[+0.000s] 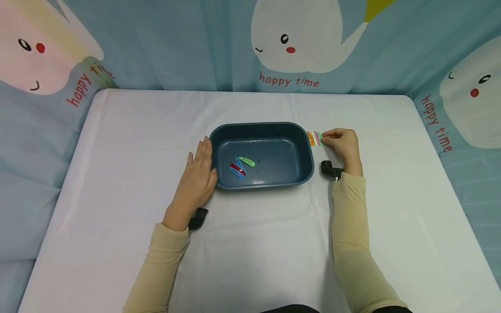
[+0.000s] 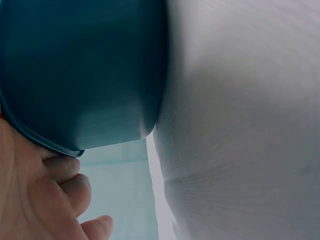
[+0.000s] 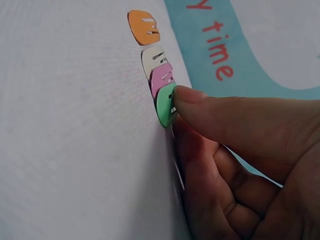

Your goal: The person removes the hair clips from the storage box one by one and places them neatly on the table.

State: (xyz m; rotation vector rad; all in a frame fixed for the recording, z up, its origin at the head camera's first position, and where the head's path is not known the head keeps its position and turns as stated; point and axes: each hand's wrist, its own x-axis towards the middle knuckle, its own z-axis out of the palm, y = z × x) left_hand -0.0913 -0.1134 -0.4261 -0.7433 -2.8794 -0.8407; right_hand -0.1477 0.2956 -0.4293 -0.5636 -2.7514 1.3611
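Note:
A dark blue plastic tub (image 1: 270,188) stands on the white cloth. My left hand (image 1: 197,176) lies along its left wall with straight fingers, touching the rim. On the right, my right hand (image 1: 344,143) pinches a green hair clip (image 3: 165,106) between thumb and index finger, low over the cloth. That clip overlaps a pink hair clip (image 3: 161,79), beside a white hair clip (image 3: 151,60). An orange hair clip (image 3: 142,27) lies slightly apart. Inside the tub are a lime green hair clip (image 1: 247,161), a red hair clip (image 1: 237,169) and blue hair clips (image 1: 236,173).
White cloth (image 1: 266,243) covers the table. A light blue printed curtain (image 1: 219,48) borders its back and sides. Both wrists carry a black camera, one seen by the left wrist (image 1: 198,218), the other by the right (image 1: 330,169).

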